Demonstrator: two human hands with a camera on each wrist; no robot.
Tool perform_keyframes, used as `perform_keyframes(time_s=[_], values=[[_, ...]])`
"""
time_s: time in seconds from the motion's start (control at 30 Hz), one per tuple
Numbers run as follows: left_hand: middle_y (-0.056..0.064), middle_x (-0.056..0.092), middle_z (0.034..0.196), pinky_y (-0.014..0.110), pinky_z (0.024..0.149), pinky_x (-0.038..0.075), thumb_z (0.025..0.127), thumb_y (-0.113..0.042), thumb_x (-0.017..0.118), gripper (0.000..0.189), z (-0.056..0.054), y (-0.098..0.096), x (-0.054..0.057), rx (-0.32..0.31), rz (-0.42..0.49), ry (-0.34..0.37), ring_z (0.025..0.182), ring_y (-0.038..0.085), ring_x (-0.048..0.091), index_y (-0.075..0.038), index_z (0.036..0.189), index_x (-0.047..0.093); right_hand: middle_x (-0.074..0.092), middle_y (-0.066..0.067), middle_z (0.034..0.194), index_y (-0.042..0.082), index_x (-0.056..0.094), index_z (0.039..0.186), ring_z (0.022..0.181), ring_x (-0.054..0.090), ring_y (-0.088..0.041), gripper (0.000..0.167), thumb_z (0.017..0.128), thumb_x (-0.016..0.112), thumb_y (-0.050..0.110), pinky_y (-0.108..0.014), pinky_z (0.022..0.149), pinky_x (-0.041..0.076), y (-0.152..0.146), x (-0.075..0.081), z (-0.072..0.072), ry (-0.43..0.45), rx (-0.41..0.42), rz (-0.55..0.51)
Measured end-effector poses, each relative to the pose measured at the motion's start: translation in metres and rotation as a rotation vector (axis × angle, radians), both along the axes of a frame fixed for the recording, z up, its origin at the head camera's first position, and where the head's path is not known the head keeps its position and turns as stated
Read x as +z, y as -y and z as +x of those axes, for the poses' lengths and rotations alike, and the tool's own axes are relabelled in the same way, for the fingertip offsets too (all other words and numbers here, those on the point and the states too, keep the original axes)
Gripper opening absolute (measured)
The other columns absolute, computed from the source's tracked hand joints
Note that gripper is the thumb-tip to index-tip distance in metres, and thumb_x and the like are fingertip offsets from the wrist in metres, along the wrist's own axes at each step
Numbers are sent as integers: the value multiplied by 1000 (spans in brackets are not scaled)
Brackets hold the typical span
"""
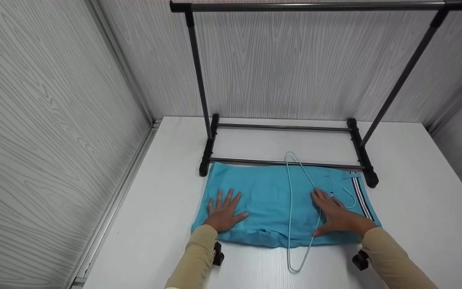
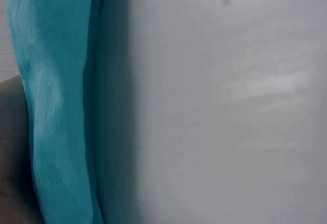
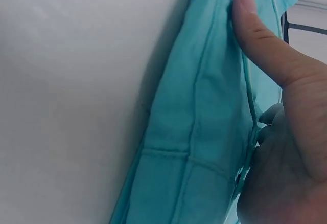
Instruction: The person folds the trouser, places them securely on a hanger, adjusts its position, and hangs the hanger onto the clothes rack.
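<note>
A folded light-blue garment [image 1: 259,188], with dark-and-white stripes along its right end, lies flat. My left hand [image 1: 223,214] rests on its left half with the fingers spread. A thin pale-blue wire hanger [image 1: 290,200] lies sideways across the garment, its hook to the right. My right hand [image 1: 335,212] lies over the neck of the hanger, thumb apart and fingers reaching forward; the palm hides the neck. In the right wrist view, the thumb [image 3: 263,37] stretches along one hanger wire. The left wrist view shows the garment's edge [image 2: 59,106] beside part of the left hand.
A black garment rack [image 1: 287,162] stands behind the garment, its front lower bar along the garment's far edge. Its uprights rise to a high crossbar [image 1: 315,7]. The white tabletop [image 1: 146,208] is bounded by grey wood-grain panels [image 1: 275,64].
</note>
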State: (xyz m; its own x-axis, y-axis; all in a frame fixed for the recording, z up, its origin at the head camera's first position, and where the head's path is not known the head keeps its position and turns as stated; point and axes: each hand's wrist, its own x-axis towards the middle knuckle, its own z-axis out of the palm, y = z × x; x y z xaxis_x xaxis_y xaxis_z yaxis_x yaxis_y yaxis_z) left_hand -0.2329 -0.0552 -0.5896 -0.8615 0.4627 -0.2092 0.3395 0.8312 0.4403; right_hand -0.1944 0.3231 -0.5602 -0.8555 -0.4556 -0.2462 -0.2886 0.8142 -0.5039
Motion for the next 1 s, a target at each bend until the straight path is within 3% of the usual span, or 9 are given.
perform_keyframes(time_s=[0.27, 0.5, 0.83, 1.0], values=[[8, -2, 156, 62, 101, -9, 90, -64, 38, 78, 0, 1, -9, 6, 17, -12, 137, 38, -16, -22, 151, 11, -5, -23, 152, -3, 4, 147, 137, -5, -42, 117, 71, 75, 52, -64, 102, 3, 3, 8, -5, 63, 6, 25], [7, -2, 156, 62, 101, -8, 90, -65, 36, 78, -3, 2, -7, 13, -14, -8, 137, 37, -17, -23, 151, 10, -3, -26, 151, -6, 3, 146, 137, -4, -44, 121, 70, 75, 53, -65, 102, 5, 15, 8, -10, 33, -3, 105], [12, 5, 155, 65, 101, -3, 92, -58, 42, 75, 1, 1, 4, 13, 9, -50, 137, 42, -9, -17, 150, 17, -3, -25, 151, -5, 2, 146, 137, -4, -43, 121, 69, 77, 50, -65, 102, 4, 19, 11, -12, 42, -35, 108], [11, 8, 155, 63, 102, 0, 91, -59, 43, 75, 4, -2, -2, 22, 29, -84, 138, 41, -6, -18, 149, 21, -2, -25, 152, -5, 3, 146, 137, -3, -43, 121, 69, 77, 51, -64, 102, 4, 16, 7, -9, 36, -37, 115]])
